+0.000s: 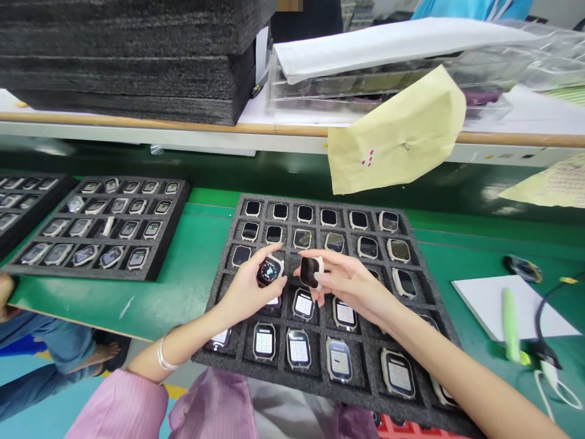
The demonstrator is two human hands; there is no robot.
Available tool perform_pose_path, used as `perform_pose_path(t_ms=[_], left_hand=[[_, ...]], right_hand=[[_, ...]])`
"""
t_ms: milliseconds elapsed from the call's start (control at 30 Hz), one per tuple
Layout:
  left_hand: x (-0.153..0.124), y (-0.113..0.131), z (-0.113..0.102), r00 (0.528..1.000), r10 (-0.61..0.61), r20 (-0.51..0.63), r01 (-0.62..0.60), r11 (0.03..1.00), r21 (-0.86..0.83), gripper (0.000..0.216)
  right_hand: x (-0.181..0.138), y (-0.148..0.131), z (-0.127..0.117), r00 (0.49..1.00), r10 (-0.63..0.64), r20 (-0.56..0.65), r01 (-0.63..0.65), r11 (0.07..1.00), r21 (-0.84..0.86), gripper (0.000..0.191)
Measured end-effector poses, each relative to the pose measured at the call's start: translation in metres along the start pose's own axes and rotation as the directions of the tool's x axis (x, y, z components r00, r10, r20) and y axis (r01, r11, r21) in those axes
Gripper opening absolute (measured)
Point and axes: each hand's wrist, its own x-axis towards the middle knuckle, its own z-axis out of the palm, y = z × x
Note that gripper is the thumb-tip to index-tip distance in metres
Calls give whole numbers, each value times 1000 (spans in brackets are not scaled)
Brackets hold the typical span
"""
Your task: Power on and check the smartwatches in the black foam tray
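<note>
My left hand [249,285] is closed around a smartwatch without a strap [269,271], whose screen is lit with a dial face. In my right hand [340,273] a second smartwatch [309,272] with a dark screen and pale case is pinched between thumb and fingers. Both hands are above a black foam tray [365,390] divided into square compartments. In its far rows lie watch bodies with dark screens [329,217]. Nearer me, several watches show white lit screens [298,349]. My forearms and hands hide part of the tray's middle and right side.
To the left are another foam tray of watch cases [153,268] and part of a third [59,186]. A black foam stack [137,67] and a yellow paper [397,137] are on the shelf. At right lie white paper [484,305], a green tool [509,326] and cables [543,350].
</note>
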Motion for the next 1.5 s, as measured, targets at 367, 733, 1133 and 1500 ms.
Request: perform_pose_path(t_ms=[367, 733, 1133, 1500], left_hand=[[-3, -1, 3, 998, 0, 59, 2, 999, -34, 47], [-5, 1, 2, 996, 40, 79, -41, 999, 8, 41], [-9, 3, 0, 991, 52, 120, -56, 998, 29, 39], [-8, 5, -2, 992, 32, 122, -35, 999, 21, 38]], right_hand=[[1, 4, -5, 997, -55, 56, 57, 998, -35, 35], [1, 6, 1, 999, 39, -20, -38, 999, 35, 39], [0, 3, 3, 998, 60, 6, -60, 998, 8, 37], [-2, 2, 0, 998, 61, -16, -62, 998, -30, 39]])
